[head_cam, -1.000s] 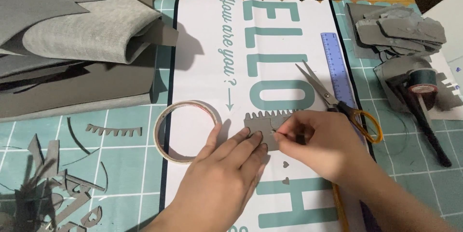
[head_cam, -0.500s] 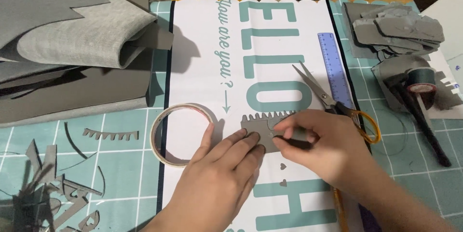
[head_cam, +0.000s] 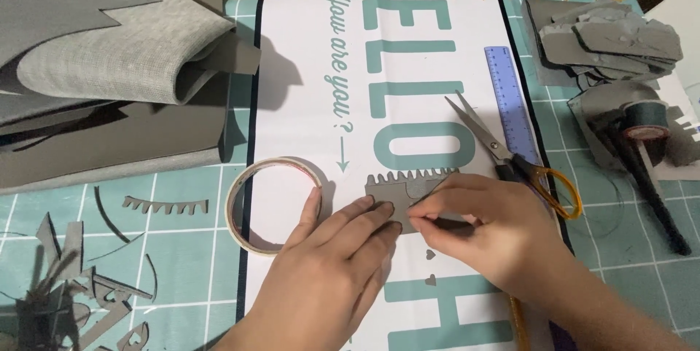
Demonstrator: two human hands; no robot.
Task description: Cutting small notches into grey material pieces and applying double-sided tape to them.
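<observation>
- Pinned flat under my left hand [head_cam: 332, 249], fingers together, lies the small grey card strip with a toothed top edge [head_cam: 405, 189], on the white banner with teal lettering [head_cam: 306, 103].
- Pinching its right end, my right hand [head_cam: 485, 231] works at it; whether anything is finished, I cannot tell.
- Teeth look evenly cut; a tape ring [head_cam: 271, 205] sits left, orange-handled scissors [head_cam: 514, 158] right.

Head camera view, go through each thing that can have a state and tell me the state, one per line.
Left hand: flat, pressing on the grey toothed cutout.
Right hand: pinching the cutout's right part.
Scissors: blades slightly open, lying flat.
Tape ring: lying flat beside the left hand.
Blue ruler: flat on the banner.
Grey fabric: folded, stacked.
</observation>
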